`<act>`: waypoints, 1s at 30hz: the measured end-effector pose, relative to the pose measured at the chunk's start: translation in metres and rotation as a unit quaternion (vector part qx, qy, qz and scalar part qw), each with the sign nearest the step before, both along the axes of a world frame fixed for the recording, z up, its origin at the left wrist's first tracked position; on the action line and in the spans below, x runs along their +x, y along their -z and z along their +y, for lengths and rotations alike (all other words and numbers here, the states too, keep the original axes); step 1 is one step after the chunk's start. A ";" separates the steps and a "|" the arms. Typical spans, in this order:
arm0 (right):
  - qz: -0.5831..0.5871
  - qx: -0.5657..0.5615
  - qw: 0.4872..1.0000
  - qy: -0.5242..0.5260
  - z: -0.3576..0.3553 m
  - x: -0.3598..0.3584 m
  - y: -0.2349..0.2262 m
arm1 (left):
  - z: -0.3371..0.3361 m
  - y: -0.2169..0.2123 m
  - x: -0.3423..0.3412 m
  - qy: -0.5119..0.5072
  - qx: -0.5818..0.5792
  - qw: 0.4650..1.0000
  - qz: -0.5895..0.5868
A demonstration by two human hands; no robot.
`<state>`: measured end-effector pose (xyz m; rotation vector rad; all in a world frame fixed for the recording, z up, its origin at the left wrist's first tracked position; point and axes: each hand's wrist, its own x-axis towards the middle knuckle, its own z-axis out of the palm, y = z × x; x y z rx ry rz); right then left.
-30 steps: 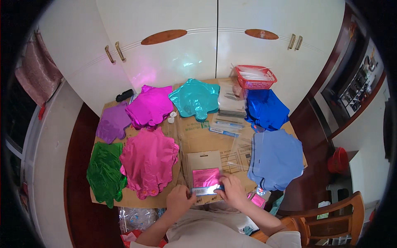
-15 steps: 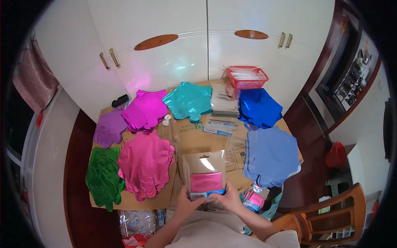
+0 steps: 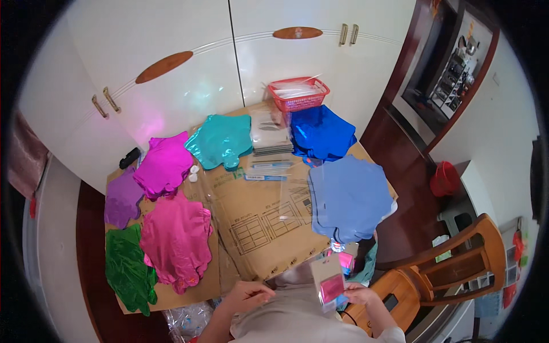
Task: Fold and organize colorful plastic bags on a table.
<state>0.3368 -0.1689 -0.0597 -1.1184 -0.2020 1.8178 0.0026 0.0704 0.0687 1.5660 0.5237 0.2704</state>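
A clear plastic packet [image 3: 331, 287] with a folded pink foil sheet inside and a blue strip along its bottom is gripped at one edge by my right hand [image 3: 358, 294], over the bag area right of my lap. My left hand [image 3: 249, 296] is at the near table edge with loosely bent fingers, holding nothing. Similar packets with pink contents [image 3: 346, 260] are partly visible below the table edge, next to a greenish bag [image 3: 368, 263]. The nearest foil stack to my left hand is pink [image 3: 177, 243].
Stacks of foil shapes in green [image 3: 130, 266], purple [image 3: 123, 196], magenta [image 3: 164, 164], teal [image 3: 221, 141], dark blue [image 3: 322, 132] and pale blue [image 3: 351, 200] ring the cardboard-covered table [image 3: 269, 234]. A red basket [image 3: 299, 104] and clear sleeves [image 3: 271, 131] sit at the back. A wooden chair [image 3: 457, 263] stands right.
The packet has moved from between both hands at the table's front to my right hand alone, farther right. My left hand has let go. The view has turned rightward.
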 end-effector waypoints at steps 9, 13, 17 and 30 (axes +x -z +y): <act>0.010 -0.162 0.915 0.370 -0.009 0.087 0.204 | -0.018 0.011 -0.002 -0.043 -0.039 0.997 0.041; -0.022 -0.221 0.830 0.511 0.019 0.103 0.277 | -0.024 0.022 -0.013 -0.078 -0.016 0.996 0.043; -0.287 -0.338 0.738 0.508 0.037 0.094 0.296 | -0.029 0.027 -0.036 -0.066 0.105 0.992 0.027; -0.685 0.388 0.595 -0.162 0.118 -0.091 0.000 | -0.075 0.213 -0.272 -0.425 0.343 0.751 0.371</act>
